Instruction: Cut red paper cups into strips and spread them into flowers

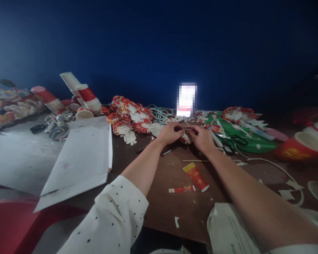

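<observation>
- Paper piece (186, 138): red and white, between both hands; clock positions count from it.
- Left hand (170, 134), 9 o'clock: forearm slanting in from between 7 and 8, thumb and fingers pinching the piece.
- Right hand (204, 139), 3 o'clock: forearm in from between 4 and 5, fingers curled, fingertips pinching the piece.
- Cup (288, 152), 3 o'clock, farther out: gold lettering, unreadable.

Your fingers (179, 134) partly hide red-and-white paper piece (186, 138); bright rectangular screen (186, 100) pixelated; red paper cup (290, 151) cut by right edge.
</observation>
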### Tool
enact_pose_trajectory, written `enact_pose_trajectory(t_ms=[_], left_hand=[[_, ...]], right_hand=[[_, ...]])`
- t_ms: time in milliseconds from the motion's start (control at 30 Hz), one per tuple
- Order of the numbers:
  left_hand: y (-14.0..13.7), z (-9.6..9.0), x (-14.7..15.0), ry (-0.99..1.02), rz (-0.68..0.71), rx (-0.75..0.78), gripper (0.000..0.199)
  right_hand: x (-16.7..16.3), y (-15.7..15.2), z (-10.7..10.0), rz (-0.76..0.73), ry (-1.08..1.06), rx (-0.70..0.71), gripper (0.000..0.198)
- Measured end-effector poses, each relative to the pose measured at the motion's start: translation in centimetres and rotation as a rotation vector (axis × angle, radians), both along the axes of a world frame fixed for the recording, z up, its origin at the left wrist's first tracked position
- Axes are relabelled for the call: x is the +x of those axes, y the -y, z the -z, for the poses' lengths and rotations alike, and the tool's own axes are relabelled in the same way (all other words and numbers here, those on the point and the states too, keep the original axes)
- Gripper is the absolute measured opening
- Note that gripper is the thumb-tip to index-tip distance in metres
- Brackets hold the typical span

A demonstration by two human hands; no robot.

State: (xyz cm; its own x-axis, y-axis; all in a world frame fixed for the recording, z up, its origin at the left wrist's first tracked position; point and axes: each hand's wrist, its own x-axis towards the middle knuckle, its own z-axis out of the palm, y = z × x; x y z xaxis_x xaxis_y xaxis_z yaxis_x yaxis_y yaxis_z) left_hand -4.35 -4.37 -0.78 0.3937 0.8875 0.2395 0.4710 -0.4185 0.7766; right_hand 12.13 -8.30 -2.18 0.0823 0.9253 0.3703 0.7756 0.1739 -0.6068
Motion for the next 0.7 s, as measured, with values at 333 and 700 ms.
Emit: enact_pose_trajectory(t_ms=[333,700], left_hand=[[-0.25,0.53,0.11,-0.02,-0.027,0.027,0.021],[-0.1,0.62,0.27,-0.026,-0.057,0.005,0.018]], right_hand=[[-0.02,0.07,0.14,-0.055,0.009,0.013,0.03],[0.04,0.08,0.34,-0.087,0.059,-0.003,0.03]])
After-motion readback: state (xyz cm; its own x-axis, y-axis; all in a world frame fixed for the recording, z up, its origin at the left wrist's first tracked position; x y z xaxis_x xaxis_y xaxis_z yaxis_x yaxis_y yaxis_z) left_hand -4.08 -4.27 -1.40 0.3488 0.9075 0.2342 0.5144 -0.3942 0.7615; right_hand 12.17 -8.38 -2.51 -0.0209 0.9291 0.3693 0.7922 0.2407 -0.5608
